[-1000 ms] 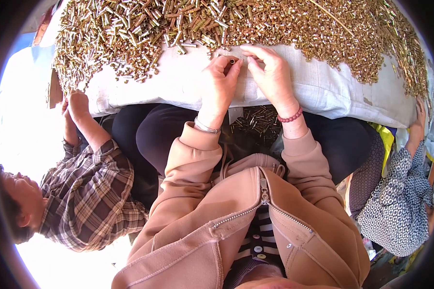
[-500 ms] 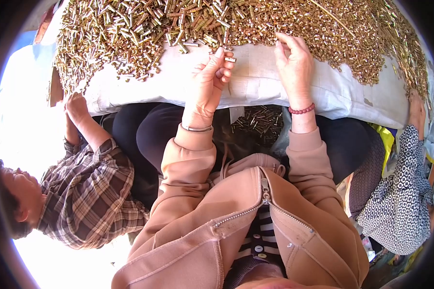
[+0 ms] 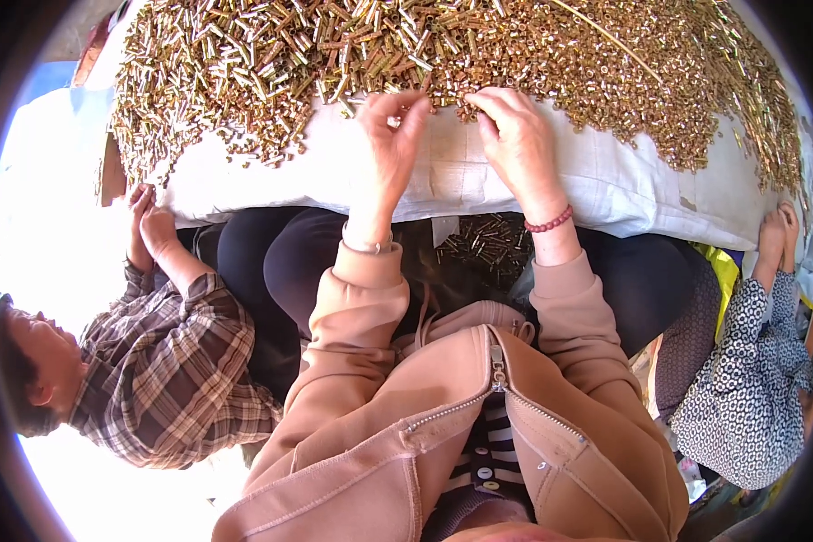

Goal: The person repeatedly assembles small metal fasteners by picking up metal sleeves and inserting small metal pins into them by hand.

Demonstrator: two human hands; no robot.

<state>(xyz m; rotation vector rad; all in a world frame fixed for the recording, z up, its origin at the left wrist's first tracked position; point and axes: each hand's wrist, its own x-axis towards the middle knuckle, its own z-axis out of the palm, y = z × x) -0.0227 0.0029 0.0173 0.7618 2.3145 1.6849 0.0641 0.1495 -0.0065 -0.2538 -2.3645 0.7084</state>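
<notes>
A big heap of small brass tubes (image 3: 271, 63) covers a table draped in white cloth (image 3: 623, 185). Both my hands are at the heap's near edge. My left hand (image 3: 390, 149) is raised on its side, with thumb and fingertips pinched around a small brass tube. My right hand (image 3: 518, 135) lies palm down a little to the right, its bent fingertips touching the tubes at the edge. Whether it holds one is hidden. I wear a pink zipped jacket and a red bead bracelet (image 3: 548, 221) on the right wrist.
A dark container of brass tubes (image 3: 483, 244) sits below the table edge between my knees. A person in a plaid shirt (image 3: 167, 370) sits at my left with hands at the table corner. Another person's patterned sleeve (image 3: 750, 379) reaches the table at my right.
My hands were together at the cloth's edge. Both moved up to the heap, the right hand first, then the left.
</notes>
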